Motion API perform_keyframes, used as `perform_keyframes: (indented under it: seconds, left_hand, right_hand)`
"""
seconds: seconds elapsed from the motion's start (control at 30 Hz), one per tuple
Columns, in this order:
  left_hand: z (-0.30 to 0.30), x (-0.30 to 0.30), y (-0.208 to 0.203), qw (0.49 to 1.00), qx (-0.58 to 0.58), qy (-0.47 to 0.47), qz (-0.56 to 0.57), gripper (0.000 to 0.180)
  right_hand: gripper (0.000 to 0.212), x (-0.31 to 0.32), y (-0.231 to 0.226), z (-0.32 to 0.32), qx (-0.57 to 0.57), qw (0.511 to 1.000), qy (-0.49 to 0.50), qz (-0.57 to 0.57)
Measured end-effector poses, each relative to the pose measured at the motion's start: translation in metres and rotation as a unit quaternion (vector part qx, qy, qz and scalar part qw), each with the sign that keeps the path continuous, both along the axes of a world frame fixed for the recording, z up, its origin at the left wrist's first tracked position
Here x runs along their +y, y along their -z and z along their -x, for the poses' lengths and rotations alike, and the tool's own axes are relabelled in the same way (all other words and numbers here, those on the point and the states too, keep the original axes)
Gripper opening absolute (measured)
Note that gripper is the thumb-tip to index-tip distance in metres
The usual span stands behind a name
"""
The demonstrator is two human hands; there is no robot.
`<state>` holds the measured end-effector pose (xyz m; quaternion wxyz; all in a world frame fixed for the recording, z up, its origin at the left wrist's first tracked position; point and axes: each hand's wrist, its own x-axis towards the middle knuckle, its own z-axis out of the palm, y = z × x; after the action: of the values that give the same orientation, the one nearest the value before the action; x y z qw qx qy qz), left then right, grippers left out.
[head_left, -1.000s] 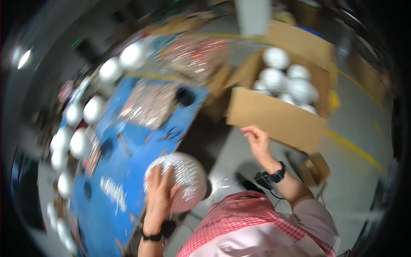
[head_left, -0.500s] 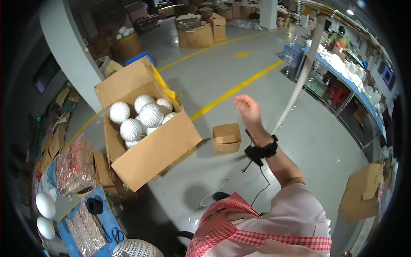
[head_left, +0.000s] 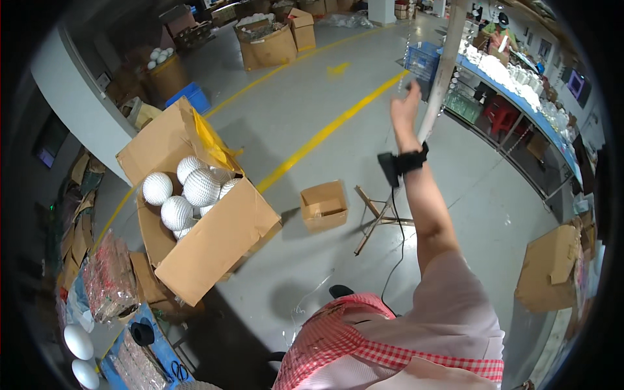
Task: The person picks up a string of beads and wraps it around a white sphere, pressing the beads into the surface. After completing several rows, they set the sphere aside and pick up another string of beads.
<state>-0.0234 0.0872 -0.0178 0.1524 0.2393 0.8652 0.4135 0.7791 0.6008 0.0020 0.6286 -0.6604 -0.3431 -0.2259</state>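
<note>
My right hand (head_left: 405,110) is raised at the end of my stretched-out right arm, just left of a pale upright pole (head_left: 439,84). One digit points up, apart from the others, and no held object shows. A thin strand of beads (head_left: 407,40) hangs just above the hand; whether they touch is unclear. Around my right wrist sits a black strap with a device (head_left: 403,162), and a cable runs down from it. My left hand is out of view. At the bottom edge only the top of a studded pale ball (head_left: 197,385) shows.
An open carton (head_left: 218,237) full of white textured balls (head_left: 201,187) stands left, with a small open box (head_left: 324,207) beside it. The pole's stand has splayed feet (head_left: 374,218). At right are a long blue-topped table (head_left: 520,107), a person (head_left: 500,39) and a carton (head_left: 549,266).
My right hand has reached farther forward and right, up beside the pole, its fingers less curled. The view has shifted, so the cartons sit farther left and the studded ball has mostly left the picture.
</note>
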Motion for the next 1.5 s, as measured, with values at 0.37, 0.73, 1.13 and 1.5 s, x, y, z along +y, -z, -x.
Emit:
perform_keyframes:
  seconds: [0.37,0.73,1.13,1.5]
  left_hand:
    - [0.041,-0.005,0.029,0.993,0.063,0.103,0.003,0.066]
    - [-0.006,0.028,0.000,0.917,0.366,0.083,0.137,0.048]
    - [-0.040,0.035,-0.039,0.979,0.182,0.055,0.068,0.036]
    - [-0.025,0.018,-0.029,0.939,0.308,0.116,0.099,0.040]
  right_hand:
    - [0.029,0.038,-0.051,0.034,0.173,0.898,-0.391,0.102]
    - [0.030,-0.061,-0.094,0.295,0.074,0.673,-0.722,0.144]
    - [0.030,-0.196,-0.057,0.504,0.250,0.455,-0.826,0.219]
    - [0.030,-0.240,0.032,0.608,0.289,0.351,-0.851,0.262]
